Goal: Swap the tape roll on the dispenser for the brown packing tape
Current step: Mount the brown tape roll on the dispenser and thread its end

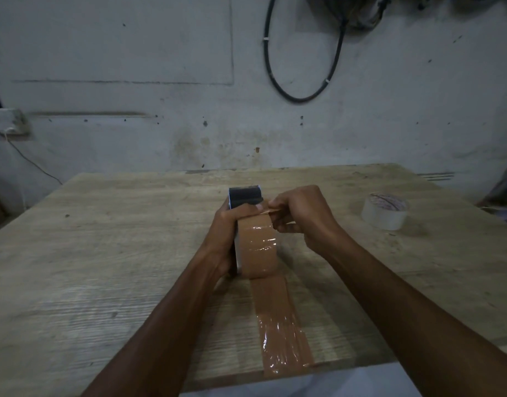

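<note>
The brown packing tape roll (258, 247) sits mounted in the dark dispenser (244, 196) at the middle of the wooden table (103, 253). My left hand (228, 227) grips the dispenser and the roll's left side, thumb resting on top of the roll. My right hand (301, 213) pinches the free end of the brown tape at the top of the roll. A strip of brown tape (278, 325) lies stuck flat on the table, running from under the roll to the near edge. A clear tape roll (385, 210) lies on the table to the right.
The table's near edge (246, 379) is just below my forearms. Behind the table is a stained wall with a hanging black cable loop (301, 97) and a socket box (10, 121) at the left.
</note>
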`<state>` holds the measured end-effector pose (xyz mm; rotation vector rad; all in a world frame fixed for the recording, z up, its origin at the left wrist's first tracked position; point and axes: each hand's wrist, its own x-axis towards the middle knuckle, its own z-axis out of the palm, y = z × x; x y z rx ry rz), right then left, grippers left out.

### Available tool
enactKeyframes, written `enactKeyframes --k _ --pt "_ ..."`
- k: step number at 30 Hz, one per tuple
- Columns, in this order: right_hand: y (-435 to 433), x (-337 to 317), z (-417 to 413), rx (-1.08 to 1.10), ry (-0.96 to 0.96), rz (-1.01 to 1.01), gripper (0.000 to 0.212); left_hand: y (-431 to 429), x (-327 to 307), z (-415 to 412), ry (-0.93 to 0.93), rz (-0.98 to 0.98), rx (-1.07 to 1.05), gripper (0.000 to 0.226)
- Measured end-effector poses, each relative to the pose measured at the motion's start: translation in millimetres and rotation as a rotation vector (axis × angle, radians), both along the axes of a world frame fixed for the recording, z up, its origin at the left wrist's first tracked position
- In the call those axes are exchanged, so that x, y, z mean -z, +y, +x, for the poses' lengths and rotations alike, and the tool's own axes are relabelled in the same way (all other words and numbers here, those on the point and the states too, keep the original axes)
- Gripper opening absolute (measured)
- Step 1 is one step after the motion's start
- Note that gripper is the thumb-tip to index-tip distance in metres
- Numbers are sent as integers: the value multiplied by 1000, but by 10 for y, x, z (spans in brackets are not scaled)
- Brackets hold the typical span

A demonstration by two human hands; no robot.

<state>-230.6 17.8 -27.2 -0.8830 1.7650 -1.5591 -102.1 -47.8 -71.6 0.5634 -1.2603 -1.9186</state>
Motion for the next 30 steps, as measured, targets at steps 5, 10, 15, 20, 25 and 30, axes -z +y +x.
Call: enactKeyframes --k 5,10,15,20,25,30 --pt "-30 55 6 19 -55 38 16 4 -8 -17 -5 7 -25 44" --pt "-25 63 -13 -9 -16 -36 13 -30 14 -15 -11 8 -27 51" --pt "-42 66 21 34 -3 -125 10 -25 20 -41 -5 -22 -58 62" --pt "-63 128 34 43 120 -171 13 -45 28 -40 -8 -20 -87 68" --pt "-32 136 16 23 242 -208 11 -30 15 -40 -17 -28 -81 66" --pt "4 114 -35 6 506 -248 11 -37 23 -39 -23 -50 -86 62"
